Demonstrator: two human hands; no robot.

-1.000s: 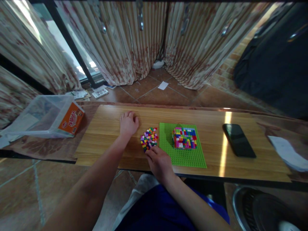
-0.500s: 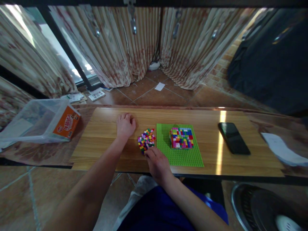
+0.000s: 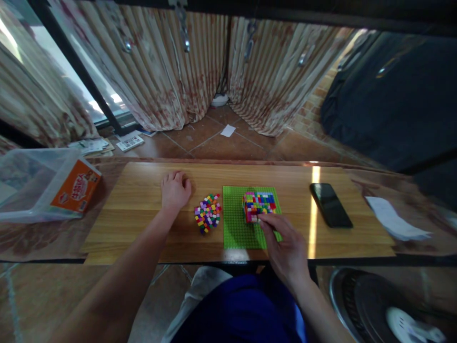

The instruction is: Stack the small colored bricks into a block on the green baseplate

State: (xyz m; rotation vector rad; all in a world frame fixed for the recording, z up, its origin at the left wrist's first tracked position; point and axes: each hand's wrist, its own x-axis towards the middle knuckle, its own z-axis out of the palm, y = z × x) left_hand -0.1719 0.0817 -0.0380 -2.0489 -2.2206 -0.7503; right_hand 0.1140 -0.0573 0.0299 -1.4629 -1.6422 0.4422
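My left hand (image 3: 174, 191) rests on the wooden table left of a loose pile of small colourful building bricks (image 3: 207, 213), its fingers loosely bent and holding nothing. A green studded baseplate (image 3: 233, 233) lies right of the pile. On it stands a block built of many-coloured bricks (image 3: 259, 202). My right hand (image 3: 285, 243) reaches over the plate, thumb and forefinger pinched at the block's near side. A small brick (image 3: 260, 218) seems to be between the fingertips, mostly hidden by them.
A black phone (image 3: 330, 205) and white paper (image 3: 394, 218) lie to the right. At the left is a clear plastic box (image 3: 35, 183) with an orange label. A round fan-like object (image 3: 371, 300) stands below the table's right front. Curtains (image 3: 171, 71) hang beyond the table.
My right hand has moved right from the brick pile to the built block on the baseplate. My left hand stays in place on the table. The view has shifted slightly right.
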